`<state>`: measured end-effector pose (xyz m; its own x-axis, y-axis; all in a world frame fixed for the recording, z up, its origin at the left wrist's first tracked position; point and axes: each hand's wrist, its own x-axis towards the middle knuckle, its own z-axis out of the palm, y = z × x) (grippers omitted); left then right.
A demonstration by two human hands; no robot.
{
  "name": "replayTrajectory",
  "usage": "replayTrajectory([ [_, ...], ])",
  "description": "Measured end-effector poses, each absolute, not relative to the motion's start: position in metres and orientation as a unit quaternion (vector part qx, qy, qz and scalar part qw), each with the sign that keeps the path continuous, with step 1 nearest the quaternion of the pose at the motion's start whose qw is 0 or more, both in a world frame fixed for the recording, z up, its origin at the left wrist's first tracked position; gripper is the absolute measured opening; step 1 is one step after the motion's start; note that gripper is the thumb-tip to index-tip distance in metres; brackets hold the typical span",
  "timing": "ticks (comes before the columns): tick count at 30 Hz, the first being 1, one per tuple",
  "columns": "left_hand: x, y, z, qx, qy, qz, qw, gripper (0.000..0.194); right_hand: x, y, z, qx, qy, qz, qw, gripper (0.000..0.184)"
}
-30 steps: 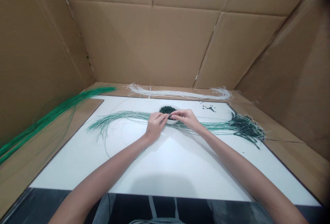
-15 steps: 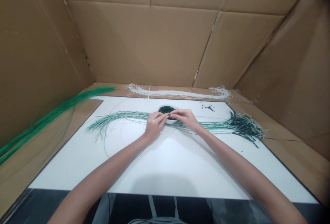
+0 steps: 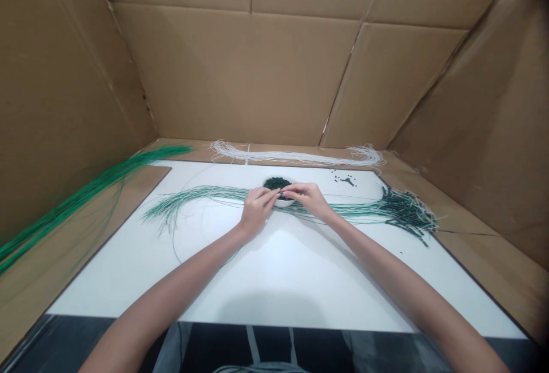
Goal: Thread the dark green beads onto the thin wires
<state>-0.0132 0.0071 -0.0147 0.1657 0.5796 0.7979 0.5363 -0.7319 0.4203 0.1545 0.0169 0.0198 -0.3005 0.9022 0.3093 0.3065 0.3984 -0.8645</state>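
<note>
My left hand (image 3: 256, 208) and my right hand (image 3: 309, 198) meet fingertip to fingertip just in front of a small white bowl (image 3: 278, 188) of dark green beads. Both hands are pinched closed around something tiny, likely a bead and a thin cord end, too small to make out. A thin green cord (image 3: 184, 247) loops over the white board (image 3: 274, 270) left of my left wrist. Behind the hands a bundle of pale green cords (image 3: 193, 197) lies across the board, ending at the right in a cluster of beaded ends (image 3: 405, 210).
A bundle of white cords (image 3: 295, 157) lies along the back edge. Bright green cords (image 3: 81, 195) stretch along the left cardboard. A few loose beads (image 3: 345, 178) sit right of the bowl. Cardboard walls (image 3: 257, 70) enclose the work area on three sides.
Almost nothing has moved. Both hands stay pinched together at the bowl, with only small finger shifts and a slight camera drift.
</note>
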Motion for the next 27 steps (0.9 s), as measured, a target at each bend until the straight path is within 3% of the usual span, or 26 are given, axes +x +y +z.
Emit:
replayTrajectory([
  [27,-0.0122,0.0068,-0.0147,0.760,0.364,0.539,0.010,0.021,0.1541,0.0144,0.0227,-0.418,-0.728,0.338,0.425,0.023],
])
